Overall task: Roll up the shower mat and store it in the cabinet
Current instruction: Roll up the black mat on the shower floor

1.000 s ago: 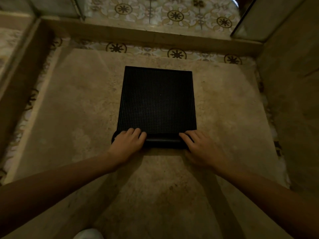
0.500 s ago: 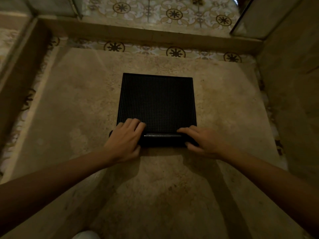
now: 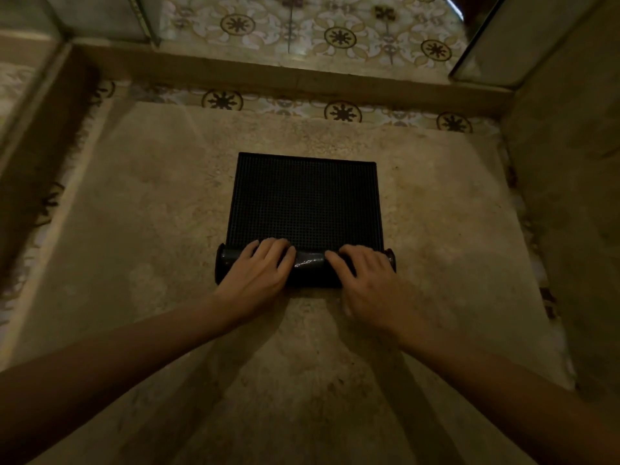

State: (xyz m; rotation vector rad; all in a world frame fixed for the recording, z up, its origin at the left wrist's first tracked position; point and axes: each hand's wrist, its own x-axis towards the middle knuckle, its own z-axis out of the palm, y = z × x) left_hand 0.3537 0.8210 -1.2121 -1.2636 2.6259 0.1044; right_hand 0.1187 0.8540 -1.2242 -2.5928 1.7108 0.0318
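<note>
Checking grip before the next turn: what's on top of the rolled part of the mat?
Both hands, left hand and right hand, press on the roll; only its middle and ends show.

The shower mat (image 3: 305, 199) looks like black rubber, its flat part a matt grid of tiny nubs, while the rolled bit shows a smoother, shiny, wet-looking underside. The floor (image 3: 141, 203) is rough, mottled beige stone, dull all over. The patterned tiles (image 3: 339, 35) beyond the stone curb (image 3: 288, 78) look glazed and a touch glossy.

A worn beige stone floor (image 3: 141, 229) fills mid-frame, a raised curb (image 3: 268, 80) and patterned tiles (image 3: 339, 35) crossing the top.
</note>
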